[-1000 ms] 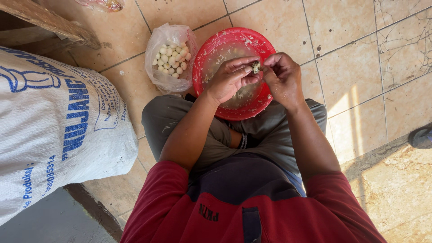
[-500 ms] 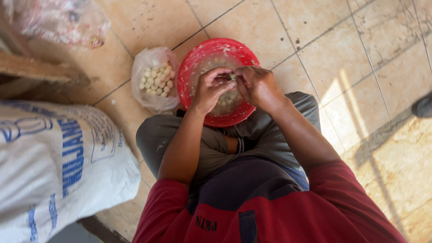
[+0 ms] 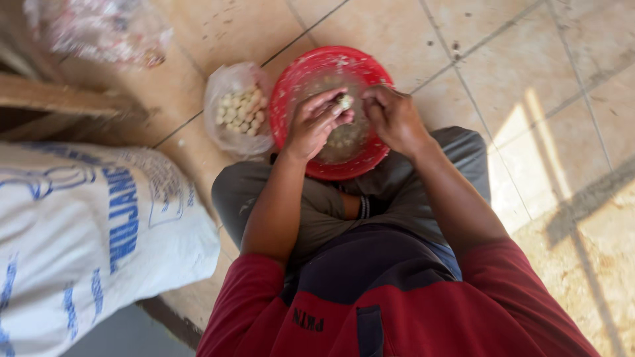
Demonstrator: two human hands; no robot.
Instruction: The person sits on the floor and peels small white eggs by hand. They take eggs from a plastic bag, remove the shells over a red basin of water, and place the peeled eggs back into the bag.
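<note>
Both hands' fingers pinched on one small pale clove (image 3: 344, 101), axis indistinct, above the red bowl (image 3: 291, 86).

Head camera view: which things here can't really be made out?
- Small pale piece in the left hand: too small and blurred to identify.
- Right hand fingertips: curled under, grip hidden.
- Red bowl contents: covered by both hands.
- White sack: cut off by the left edge.
- Clear bag at top: blurred.

bowl (image 3: 291, 99) red, 12 o'clock | cloves (image 3: 239, 111) pale cream, 11 o'clock | sack (image 3: 79, 244) white, blue print, 9 o'clock | floor tiles (image 3: 516, 59) beige
</note>
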